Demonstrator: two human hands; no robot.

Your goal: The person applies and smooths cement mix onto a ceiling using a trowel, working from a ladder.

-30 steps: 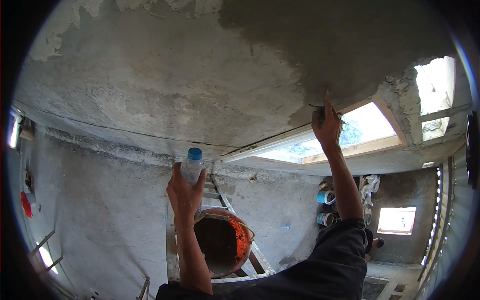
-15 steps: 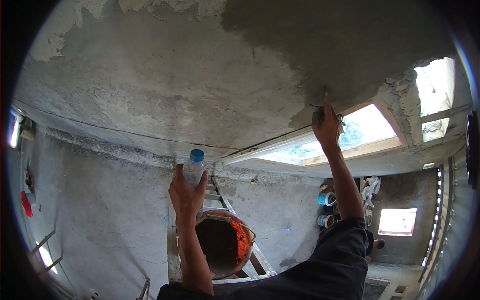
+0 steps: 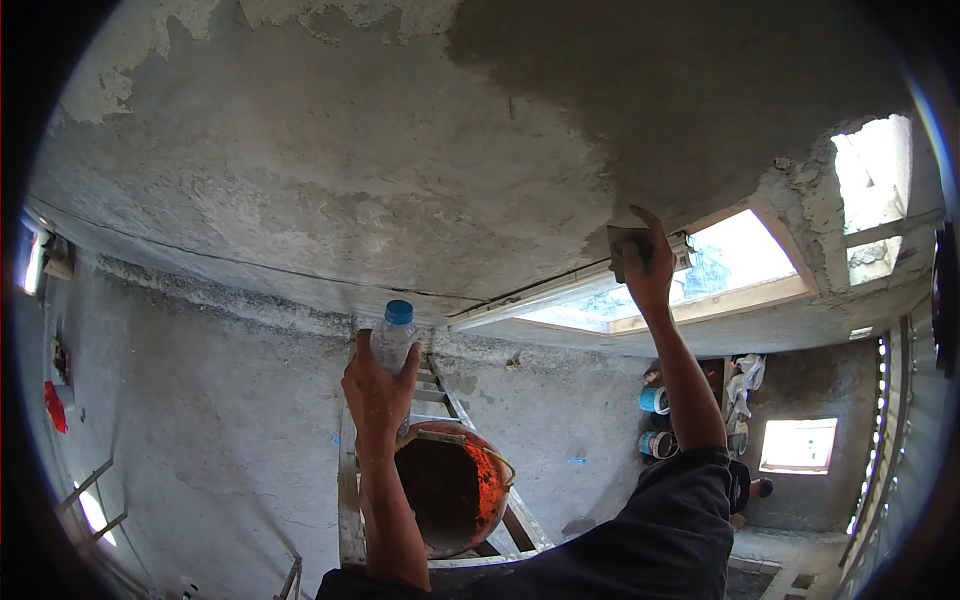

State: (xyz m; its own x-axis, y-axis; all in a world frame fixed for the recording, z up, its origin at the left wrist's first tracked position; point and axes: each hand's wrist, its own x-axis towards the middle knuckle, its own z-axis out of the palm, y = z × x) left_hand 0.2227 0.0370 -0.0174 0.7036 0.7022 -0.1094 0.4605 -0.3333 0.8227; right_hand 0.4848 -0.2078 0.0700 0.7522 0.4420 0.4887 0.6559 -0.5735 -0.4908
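My left hand [image 3: 378, 385] is closed around a clear plastic bottle [image 3: 392, 347] with a blue cap, held upright above an orange bucket [image 3: 497, 490]. The bucket's inside is dark, and it stands by a ladder [image 3: 455, 405]. Up at the plastered wall [image 3: 460, 190], beside the window frame, my right hand [image 3: 648, 265] grips a flat grey piece [image 3: 622, 238] with a straight edge. Its exact kind cannot be made out. The index finger is stretched toward the edge of a darker, damp-looking patch [image 3: 700, 120].
A window opening [image 3: 735, 260] with a wooden frame [image 3: 770, 295] lies right of my right hand. Below, several pails [image 3: 655, 400] stand against the wall. Another person [image 3: 750, 487] is low at the right. Metal bars [image 3: 95, 485] are at the lower left.
My right hand has come down and slightly left, turning so that the flat grey piece shows. My left hand with the bottle has barely moved.
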